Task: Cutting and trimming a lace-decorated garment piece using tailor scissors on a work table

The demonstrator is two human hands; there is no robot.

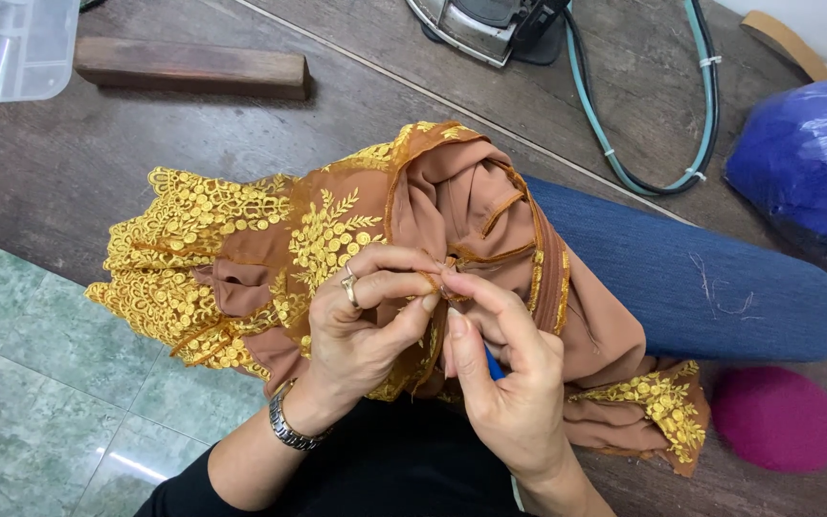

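A brown garment [452, 206] with yellow embroidered lace [189, 244] lies bunched over my lap and my jeans-clad leg [701, 282]. My left hand [370, 321], wearing a ring and a metal wristwatch, pinches a fold of the fabric edge near the middle. My right hand [509, 369] meets it there, fingertips pressed to the same spot, with a blue-handled tool [495, 364] tucked in the palm. The tool's tip is hidden by my fingers.
A clothes iron [485, 24] with a teal cord [643, 124] sits at the top. A wooden block [193, 67] and a clear plastic box [7, 48] lie top left. A blue bag [806, 163] is at right, a magenta cushion [775, 418] lower right.
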